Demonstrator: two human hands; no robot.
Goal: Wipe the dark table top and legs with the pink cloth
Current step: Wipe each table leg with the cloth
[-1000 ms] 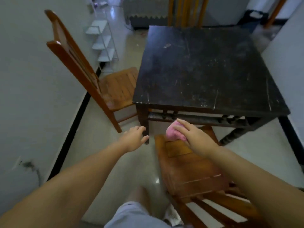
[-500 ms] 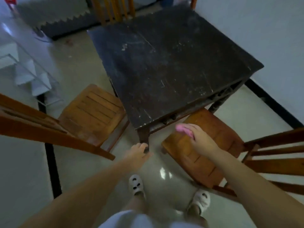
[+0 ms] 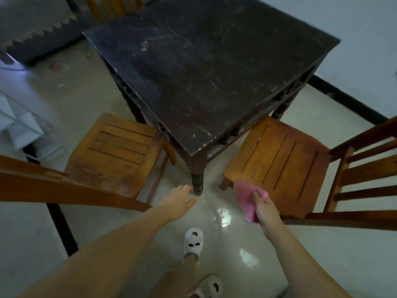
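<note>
Pink cloth [image 3: 247, 201] hangs pinched in right hand [image 3: 263, 208]; left hand [image 3: 178, 203] relaxed

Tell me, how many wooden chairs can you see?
3. One chair stands left of the dark table, one chair stands right of it, and a third chair shows only its back slats behind the table. More may be hidden.

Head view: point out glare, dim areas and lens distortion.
Head view: bright glare patches on the glossy floor near the dark table leg; room dim overall, table top nearly black with pale scuffs; wide-angle lens bends the chair backs and wall lines; pink cloth slightly soft.
</note>
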